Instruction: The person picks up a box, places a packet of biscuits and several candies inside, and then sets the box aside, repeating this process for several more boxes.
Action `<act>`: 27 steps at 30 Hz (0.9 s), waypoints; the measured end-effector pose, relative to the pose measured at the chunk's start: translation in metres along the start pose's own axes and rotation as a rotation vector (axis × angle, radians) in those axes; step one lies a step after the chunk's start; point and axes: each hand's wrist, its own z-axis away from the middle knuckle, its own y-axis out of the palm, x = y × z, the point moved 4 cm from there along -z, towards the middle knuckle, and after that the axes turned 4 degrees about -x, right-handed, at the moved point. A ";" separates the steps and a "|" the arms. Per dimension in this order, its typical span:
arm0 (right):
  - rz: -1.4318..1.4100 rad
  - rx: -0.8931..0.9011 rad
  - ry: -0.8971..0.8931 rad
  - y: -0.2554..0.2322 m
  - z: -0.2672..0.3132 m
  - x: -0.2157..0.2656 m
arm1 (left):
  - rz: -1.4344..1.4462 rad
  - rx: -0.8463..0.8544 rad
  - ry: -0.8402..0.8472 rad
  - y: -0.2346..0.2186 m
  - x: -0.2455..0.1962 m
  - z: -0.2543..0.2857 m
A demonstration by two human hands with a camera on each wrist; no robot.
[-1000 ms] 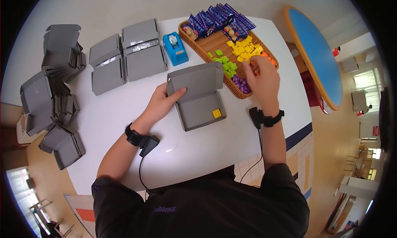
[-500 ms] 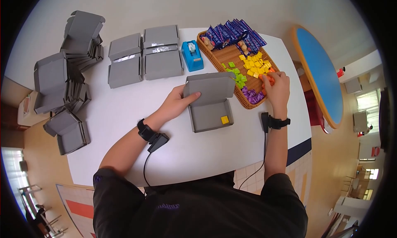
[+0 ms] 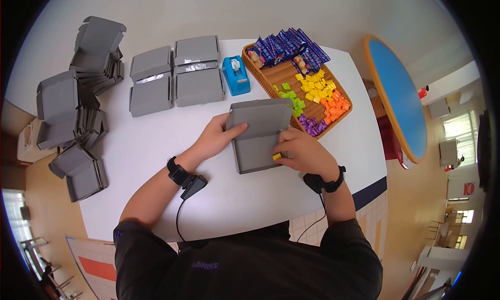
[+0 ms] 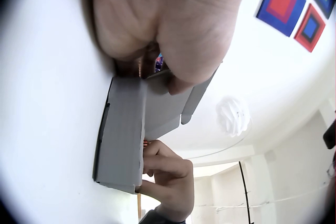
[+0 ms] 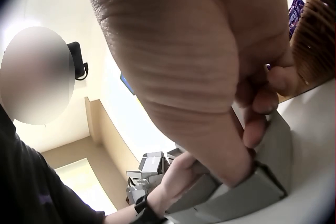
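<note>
A black short-sleeved shirt (image 3: 234, 271) is seen nearest, and a black band is worn on each wrist. On the white tabletop (image 3: 224, 201), an open grey cardboard box (image 3: 247, 154) is placed in front of the person, its lid raised. The lid is gripped at its left side by the left hand (image 3: 216, 137), the thumb being laid on the inner face. The right hand (image 3: 307, 151) is brought to the right side of the box, its fingers bent down inside; whether anything is pinched there cannot be told. A small yellow square piece (image 3: 276, 157) is seen in the box, just beside those fingertips. Beyond the right hand, a brown woven basket (image 3: 284, 75) is filled in groups: small purple pieces (image 3: 312, 126) at the near end, green pieces (image 3: 297, 103) at the left, orange pieces (image 3: 336, 106) at the right, yellow pieces (image 3: 315, 85) above these, and dark blue printed packets (image 3: 286, 47) at the far end. To the basket's left, a blue tape dispenser (image 3: 237, 82) is stood beside grey boxes (image 3: 199, 87) set in two columns. Farther left, open grey boxes (image 3: 57, 110) are stacked. Off to the right, a blue-topped table (image 3: 398, 102) is edged in orange.
</note>
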 end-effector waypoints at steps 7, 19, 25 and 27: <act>-0.149 0.003 0.019 -0.007 0.000 -0.005 | -0.011 -0.010 0.005 -0.001 0.003 0.000; 0.063 -0.782 0.442 -0.058 0.017 -0.099 | -0.005 -0.022 -0.004 -0.002 0.003 0.000; 0.140 -0.894 0.345 -0.058 0.017 -0.117 | 0.016 -0.019 0.001 -0.002 0.005 -0.001; 0.207 -0.864 0.344 -0.059 0.019 -0.119 | 0.013 -0.020 -0.005 -0.002 0.004 0.000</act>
